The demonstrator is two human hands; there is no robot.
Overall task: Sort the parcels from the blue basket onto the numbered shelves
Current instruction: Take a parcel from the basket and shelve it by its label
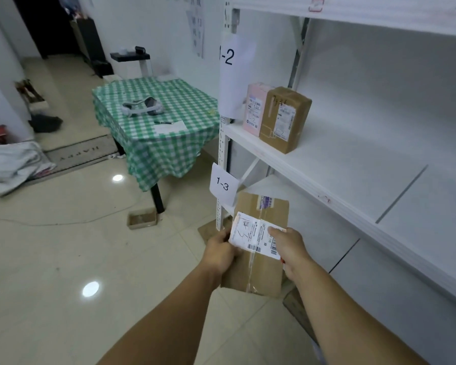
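Head view. A flat brown cardboard parcel [261, 272], sealed with clear tape and bearing a white shipping label with a handwritten mark, is held in the air between both hands. The left hand [220, 252] grips its left edge, with the thumb on the label's corner and the fingers curled beneath. The right hand [291, 248] grips its right edge, with the thumb lying on the label. The parcel's far end points at the lower white shelf board [313, 227], just beside the white paper tag reading "1-3" [223, 184] on the white shelf post.

On the white shelf board above [340, 159], by the paper tag reading "1-2" [228, 56], a pink box parcel [256, 109] and a brown box parcel [284, 119] stand upright, touching side by side. To the left, a surface covered with a green-and-white checked cloth [156, 143] carries a grey-and-white headset [142, 108].
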